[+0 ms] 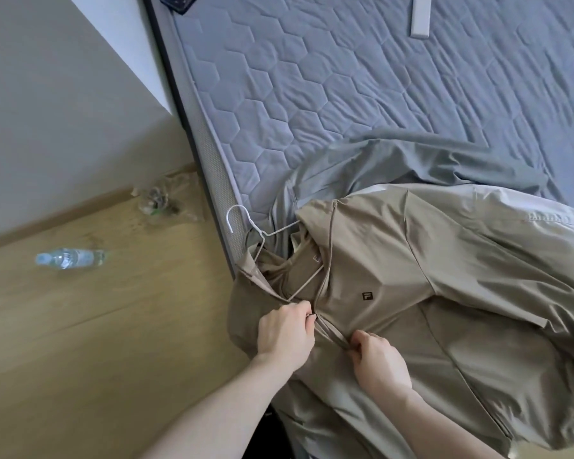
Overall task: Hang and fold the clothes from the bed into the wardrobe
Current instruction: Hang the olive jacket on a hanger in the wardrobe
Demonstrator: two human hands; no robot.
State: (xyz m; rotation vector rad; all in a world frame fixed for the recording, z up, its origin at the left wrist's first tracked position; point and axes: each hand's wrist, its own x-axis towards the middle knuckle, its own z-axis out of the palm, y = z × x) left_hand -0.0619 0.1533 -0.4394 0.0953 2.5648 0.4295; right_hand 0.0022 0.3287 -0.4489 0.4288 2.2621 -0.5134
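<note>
Two hands on a beige jacket at bed edge. Water bottle on floor, well left of left hand, which pinches the zipper front just below white hanger in the collar. Right hand, just beside, pinches the same seam lower.

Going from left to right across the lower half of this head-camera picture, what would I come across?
Water bottle on the floor → hanger hook → left hand → right hand, both pinching the beige jacket, which spreads on to the right edge.
</note>
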